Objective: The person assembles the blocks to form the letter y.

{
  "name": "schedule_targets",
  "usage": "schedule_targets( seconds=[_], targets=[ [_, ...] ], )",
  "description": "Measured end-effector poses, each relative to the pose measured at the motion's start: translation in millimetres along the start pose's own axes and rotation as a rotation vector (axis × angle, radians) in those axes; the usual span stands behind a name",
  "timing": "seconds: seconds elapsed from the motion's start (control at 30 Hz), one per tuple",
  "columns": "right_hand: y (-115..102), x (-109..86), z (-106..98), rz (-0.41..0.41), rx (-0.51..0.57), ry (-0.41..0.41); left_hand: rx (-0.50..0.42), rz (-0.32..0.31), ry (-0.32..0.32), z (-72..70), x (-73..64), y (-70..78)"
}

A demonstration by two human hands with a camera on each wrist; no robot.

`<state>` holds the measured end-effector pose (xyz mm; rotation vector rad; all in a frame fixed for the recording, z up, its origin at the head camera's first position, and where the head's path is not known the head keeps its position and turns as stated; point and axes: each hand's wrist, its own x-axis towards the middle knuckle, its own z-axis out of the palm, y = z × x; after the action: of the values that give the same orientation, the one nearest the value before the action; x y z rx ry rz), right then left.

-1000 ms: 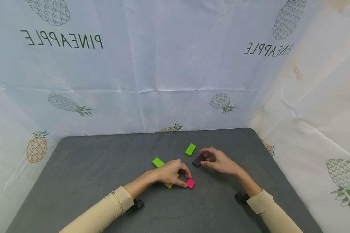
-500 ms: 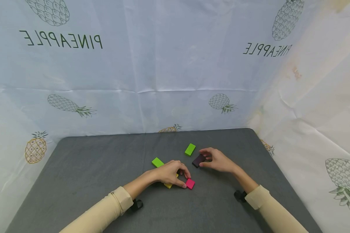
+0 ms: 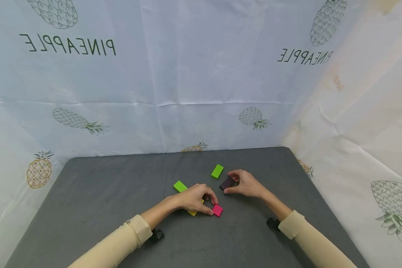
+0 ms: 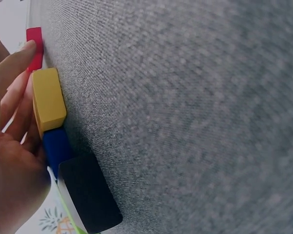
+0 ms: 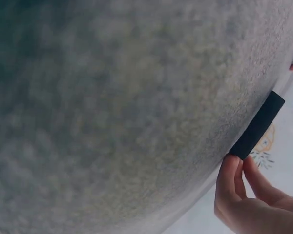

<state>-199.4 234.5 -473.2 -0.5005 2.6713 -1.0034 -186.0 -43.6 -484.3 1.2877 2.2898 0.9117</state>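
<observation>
My left hand [image 3: 194, 197] pinches a small pinkish-red block [image 3: 217, 210] on the grey table, its thumb lying against the block in the left wrist view. Under that palm runs a row of a yellow block [image 4: 50, 97], a blue block [image 4: 57, 148] and a black block [image 4: 90, 192]; the head view hides most of it. To the right, my right hand [image 3: 248, 185] has its fingers and thumb around the ends of another black block [image 3: 227, 182], which lies on the table. Fingertips meet one end of it in the right wrist view.
One bright green block [image 3: 180, 186] shows just beyond the left hand. A second green block [image 3: 217, 171] lies farther back, left of the right hand's black block. White pineapple-print cloth [image 3: 201, 74] stands behind the dark grey table [image 3: 120, 186] and along its sides.
The right hand has shifted slightly left, its thumb coming up to the near end of the black block. The left hand and the other blocks have stayed in place.
</observation>
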Motion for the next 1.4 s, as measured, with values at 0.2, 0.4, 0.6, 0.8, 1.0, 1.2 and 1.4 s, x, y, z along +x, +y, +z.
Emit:
schedule_targets(
  seconds=[0.2, 0.4, 0.6, 0.8, 1.0, 1.2, 1.4],
  targets=[
    [-4.6, 2.9, 1.6, 0.036, -0.024, 0.005, 0.003, -0.008, 0.005, 1.1, -0.4, -2.3],
    [-6.9, 5.4, 2.9, 0.042, -0.066, 0.012, 0.014, 0.047, 0.023, 2.8, -1.0, -8.5],
    [-10.3, 4.6, 4.2, 0.031, -0.109, 0.019, 0.019, 0.051, 0.025, 3.0, -1.2, -8.3],
    [-12.1, 3.3, 3.9, 0.031, -0.115, 0.016, 0.013, 0.001, 0.006, -0.2, -1.1, -1.4],
    [-13.0, 0.5, 1.3, 0.017, -0.107, 0.001, 0.013, -0.003, 0.009, -1.4, -2.0, -2.3],
    [-17.5, -3.9, 1.6, -0.009, -0.099, -0.013, 0.011, -0.001, 0.017, -1.6, -3.1, -2.5],
    [-23.1, -12.2, 3.7, -0.040, -0.093, -0.048, 0.024, 0.043, 0.050, 1.2, -4.8, -8.2]
  ],
)
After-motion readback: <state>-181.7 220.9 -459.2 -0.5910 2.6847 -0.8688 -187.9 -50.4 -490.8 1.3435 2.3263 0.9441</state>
